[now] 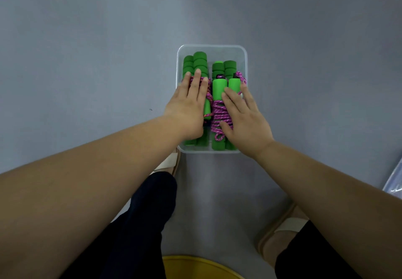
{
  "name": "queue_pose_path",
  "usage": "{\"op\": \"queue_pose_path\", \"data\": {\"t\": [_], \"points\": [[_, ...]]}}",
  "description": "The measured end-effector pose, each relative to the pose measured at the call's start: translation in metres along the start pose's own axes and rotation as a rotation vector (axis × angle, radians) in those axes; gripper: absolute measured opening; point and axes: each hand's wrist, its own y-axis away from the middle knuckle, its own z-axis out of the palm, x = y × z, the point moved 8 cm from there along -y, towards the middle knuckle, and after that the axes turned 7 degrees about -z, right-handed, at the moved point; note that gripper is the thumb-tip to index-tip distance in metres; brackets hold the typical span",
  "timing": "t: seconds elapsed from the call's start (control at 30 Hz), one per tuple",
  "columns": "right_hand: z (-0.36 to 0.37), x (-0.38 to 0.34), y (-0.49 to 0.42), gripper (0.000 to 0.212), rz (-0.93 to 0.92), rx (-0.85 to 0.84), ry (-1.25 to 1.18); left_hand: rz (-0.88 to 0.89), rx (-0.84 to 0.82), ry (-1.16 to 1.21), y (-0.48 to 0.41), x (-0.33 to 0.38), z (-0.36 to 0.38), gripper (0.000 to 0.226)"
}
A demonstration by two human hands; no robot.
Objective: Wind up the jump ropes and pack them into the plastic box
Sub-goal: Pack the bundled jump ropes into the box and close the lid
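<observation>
Pressing palms-down with left hand (pixel 191 104) and right hand (pixel 244 117), fingers straight and slightly spread, onto wound jump ropes (pixel 218 89) packed side by side inside clear plastic box (pixel 212 45) on grey floor (pixel 87 61).

Box (pixel 244 61) clear smooth plastic, slightly frosted. Handles (pixel 218 90) green matt foam, ribbed at far ends. Rope (pixel 218 113) pink braided cord, flecked. Floor (pixel 87 50) grey, matt, smooth. Trousers (pixel 141 224) dark matt cloth.
</observation>
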Motion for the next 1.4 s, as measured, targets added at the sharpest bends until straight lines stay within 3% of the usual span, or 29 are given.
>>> {"op": "queue_pose_path", "data": {"t": [0.2,0.37,0.47,0.63,0.73,0.83,0.93,1.07,1.23,1.3,1.4], "points": [[0.013,-0.006,0.002,0.073,0.106,-0.156,0.044,0.000,-0.081,-0.130,-0.002,0.004,0.007,0.118],[0.015,-0.003,-0.005,0.104,0.078,-0.338,0.070,0.024,-0.171,-0.215,-0.004,0.006,-0.003,0.121],[0.012,-0.002,-0.012,0.112,0.022,-0.402,0.100,0.070,-0.239,-0.178,-0.004,0.008,-0.017,0.122],[-0.027,-0.001,0.001,0.087,0.056,-0.221,-0.293,-0.044,-0.301,-0.043,0.005,0.017,-0.031,0.086],[-0.047,0.018,0.021,0.067,0.143,-0.148,-0.485,-0.066,-0.105,-0.032,0.011,0.032,-0.067,0.045],[-0.053,0.064,0.071,0.053,0.332,-0.126,-0.617,0.057,-0.022,0.031,0.021,0.090,-0.091,0.032],[-0.035,0.129,0.159,0.048,0.635,-0.077,-0.744,0.219,-0.148,0.124,0.039,0.181,-0.079,0.035],[0.006,0.207,0.292,0.050,1.106,0.107,-0.824,0.351,-0.362,0.231,0.066,0.301,-0.044,0.033],[0.042,0.269,0.419,0.059,1.597,0.409,-0.722,0.253,-0.523,0.407,0.070,0.407,0.016,0.037],[0.060,0.280,0.444,0.064,1.687,0.410,-0.715,0.193,-0.572,0.481,0.069,0.436,0.039,0.040],[0.090,0.283,0.446,0.065,1.655,0.279,-0.764,0.118,-0.651,0.619,0.066,0.464,0.062,0.049]]}}
